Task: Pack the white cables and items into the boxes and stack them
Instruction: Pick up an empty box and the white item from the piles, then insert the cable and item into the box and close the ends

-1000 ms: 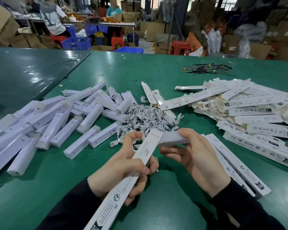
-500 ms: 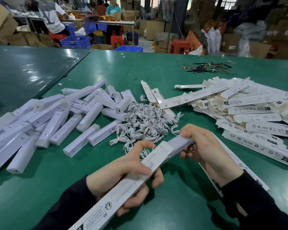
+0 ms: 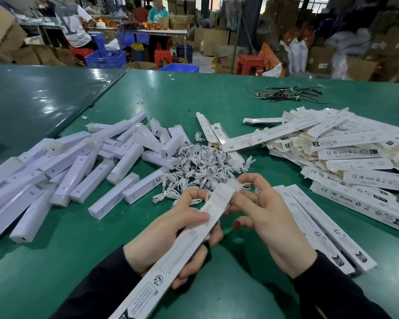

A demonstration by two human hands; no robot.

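My left hand (image 3: 171, 236) grips a long narrow white box (image 3: 182, 245) around its middle, and the box slants from bottom left up toward the centre. My right hand (image 3: 267, 219) pinches the box's open end flap (image 3: 234, 186) between thumb and forefinger. A heap of coiled white cables (image 3: 203, 164) lies just beyond my hands. Several white bar-shaped items (image 3: 83, 171) are scattered to the left. Flat unfilled boxes (image 3: 346, 148) are piled at the right, and two packed boxes (image 3: 318, 226) lie side by side next to my right wrist.
The green table (image 3: 194, 97) runs far ahead. A bundle of dark and coloured wires (image 3: 286, 95) lies at the back right. Another green table (image 3: 37, 95) adjoins on the left. People, crates, stools and cartons fill the background.
The white item has slid fully into the box. My right hand moved from pushing its end to pinching the box's end flap, and both hands came closer together.
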